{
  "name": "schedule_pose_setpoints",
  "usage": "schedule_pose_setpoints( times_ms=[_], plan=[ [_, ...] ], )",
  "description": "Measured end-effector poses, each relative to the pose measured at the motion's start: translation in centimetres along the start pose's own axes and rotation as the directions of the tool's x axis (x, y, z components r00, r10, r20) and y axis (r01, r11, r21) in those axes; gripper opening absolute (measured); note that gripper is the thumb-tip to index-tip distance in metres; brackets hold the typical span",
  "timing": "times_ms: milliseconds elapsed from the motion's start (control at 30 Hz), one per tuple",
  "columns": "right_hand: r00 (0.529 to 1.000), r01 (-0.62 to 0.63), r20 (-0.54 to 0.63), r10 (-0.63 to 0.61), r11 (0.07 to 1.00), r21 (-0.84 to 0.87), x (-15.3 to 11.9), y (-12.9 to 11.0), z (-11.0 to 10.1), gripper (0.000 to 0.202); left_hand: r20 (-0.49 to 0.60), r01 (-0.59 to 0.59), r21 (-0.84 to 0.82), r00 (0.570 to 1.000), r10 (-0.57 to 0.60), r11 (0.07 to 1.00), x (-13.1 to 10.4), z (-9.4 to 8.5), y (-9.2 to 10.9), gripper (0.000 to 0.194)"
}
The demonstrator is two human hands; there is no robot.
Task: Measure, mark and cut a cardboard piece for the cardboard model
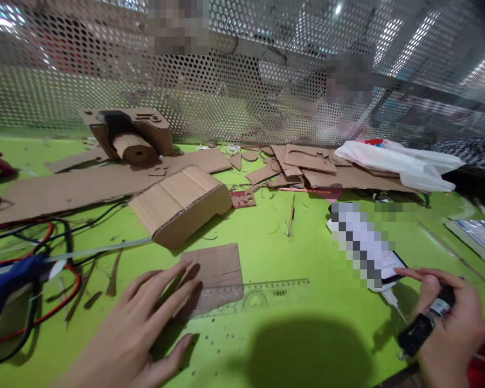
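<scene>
My left hand (145, 318) lies with fingers spread on a small flat cardboard piece (220, 258) and the end of a clear plastic ruler (281, 288) laid across it. My right hand (448, 312) grips a short black cylindrical tool (422, 328) with a light band; its exact kind is unclear. The index finger of that hand reaches out and touches the lower end of a phone's screen (390, 269). Most of the screen is blurred out. A white cable (394, 302) runs from the phone. Beyond the left hand stands a folded, curved cardboard body (181, 202).
A cardboard camera-like model (133, 140) stands at the back left on a long cardboard strip (64, 186). Cables and a blue glue gun (8, 280) occupy the left. A pencil (291, 215), cardboard offcuts (311, 159) and a white plastic bag (400, 161) lie before a perforated metal screen (242, 81).
</scene>
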State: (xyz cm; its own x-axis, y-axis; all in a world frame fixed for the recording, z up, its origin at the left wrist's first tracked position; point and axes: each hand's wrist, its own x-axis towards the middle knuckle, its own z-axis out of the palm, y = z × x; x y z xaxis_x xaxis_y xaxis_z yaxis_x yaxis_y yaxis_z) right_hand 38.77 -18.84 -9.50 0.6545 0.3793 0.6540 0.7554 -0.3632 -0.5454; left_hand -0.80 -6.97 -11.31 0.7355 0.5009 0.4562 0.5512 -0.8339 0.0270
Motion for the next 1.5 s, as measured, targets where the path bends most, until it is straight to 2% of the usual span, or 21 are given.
schedule_pose_setpoints(
  times_ms=[100, 233, 400, 500, 667, 867, 1133, 1500],
  plan=[
    [0.999, -0.007, 0.035, 0.008, 1.0, -0.011, -0.3, 0.1, -0.2, 0.028, -0.02, 0.087, -0.043, 0.996, -0.088, 0.995, 0.1, 0.2, 0.6, 0.053],
    [0.992, -0.027, 0.123, 0.029, 1.0, -0.014, -0.4, 0.8, 0.0, 0.036, -0.026, 0.069, -0.053, 0.997, -0.071, 0.996, 0.1, 0.4, 0.9, 0.053],
    [0.984, -0.044, 0.176, 0.042, 0.999, 0.011, 0.0, 1.4, 0.6, 0.038, -0.005, 0.028, -0.026, 1.0, -0.028, 0.999, -0.2, 0.2, -0.1, 0.059],
    [0.982, -0.049, 0.182, 0.043, 0.998, 0.026, 0.1, 1.5, 0.8, 0.038, 0.023, 0.003, -0.017, 1.0, -0.002, 1.0, -0.3, 0.2, -0.3, 0.065],
    [0.983, -0.044, 0.18, 0.036, 0.998, 0.042, 0.1, 1.4, 1.0, 0.038, -0.015, 0.123, -0.054, 0.992, -0.124, 0.991, -0.3, 0.6, 0.7, 0.056],
    [0.979, -0.047, 0.199, 0.037, 0.998, 0.045, 0.3, 1.0, 0.7, 0.036, 0.007, 0.121, -0.092, 0.993, -0.121, 0.988, -0.2, 0.6, 1.0, 0.056],
    [0.992, -0.033, 0.121, 0.03, 0.999, 0.021, 0.4, 0.8, 0.6, 0.035, -0.008, 0.027, -0.014, 1.0, -0.027, 1.0, 0.3, 0.1, 0.8, 0.05],
    [0.978, -0.065, 0.201, 0.054, 0.997, 0.044, 0.4, 1.2, 0.9, 0.037, -0.016, 0.071, -0.047, 0.997, -0.072, 0.996, -0.1, 0.3, 0.6, 0.05]
  ],
)
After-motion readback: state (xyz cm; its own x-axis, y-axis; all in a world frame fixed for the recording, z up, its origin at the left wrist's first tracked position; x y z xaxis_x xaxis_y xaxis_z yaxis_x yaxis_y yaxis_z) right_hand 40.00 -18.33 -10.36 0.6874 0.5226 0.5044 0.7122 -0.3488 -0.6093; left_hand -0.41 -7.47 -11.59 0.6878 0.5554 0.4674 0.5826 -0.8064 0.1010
